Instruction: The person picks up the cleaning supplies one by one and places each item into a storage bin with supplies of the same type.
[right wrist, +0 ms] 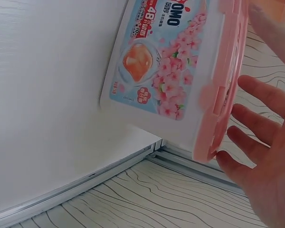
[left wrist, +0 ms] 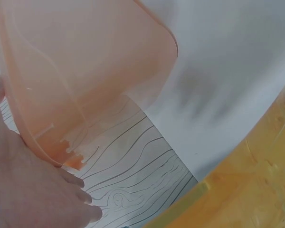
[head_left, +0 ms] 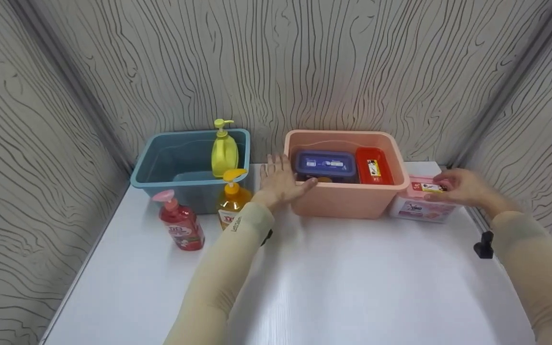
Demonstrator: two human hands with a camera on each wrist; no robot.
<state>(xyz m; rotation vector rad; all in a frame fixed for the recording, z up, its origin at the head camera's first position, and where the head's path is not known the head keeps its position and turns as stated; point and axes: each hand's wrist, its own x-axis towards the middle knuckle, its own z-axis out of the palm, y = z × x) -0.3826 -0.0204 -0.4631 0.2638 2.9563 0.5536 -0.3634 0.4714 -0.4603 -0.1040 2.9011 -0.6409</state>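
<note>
My left hand (head_left: 281, 184) lies along the left end of the peach bin (head_left: 343, 203), fingers straight and thumb reaching over its front rim. In the left wrist view, the fingers extend past the translucent bin wall (left wrist: 109, 47). Over at the right, my right hand (head_left: 467, 189) is spread at the pink lid of an OMO laundry capsule box (head_left: 422, 210). Its fingertips are at the lid (right wrist: 213, 118) in the right wrist view, not wrapped round the box. Inside the peach bin sit a dark blue lidded box (head_left: 326, 164) and a red lidded box (head_left: 374, 165).
A blue-grey bin (head_left: 180, 184) stands at the left with a yellow-green pump bottle (head_left: 224, 155) in it. In front of it are a red pump bottle (head_left: 182, 230) and an orange one (head_left: 233, 201), close to my left forearm. Patterned walls (head_left: 209, 72) enclose the white table (head_left: 328, 278).
</note>
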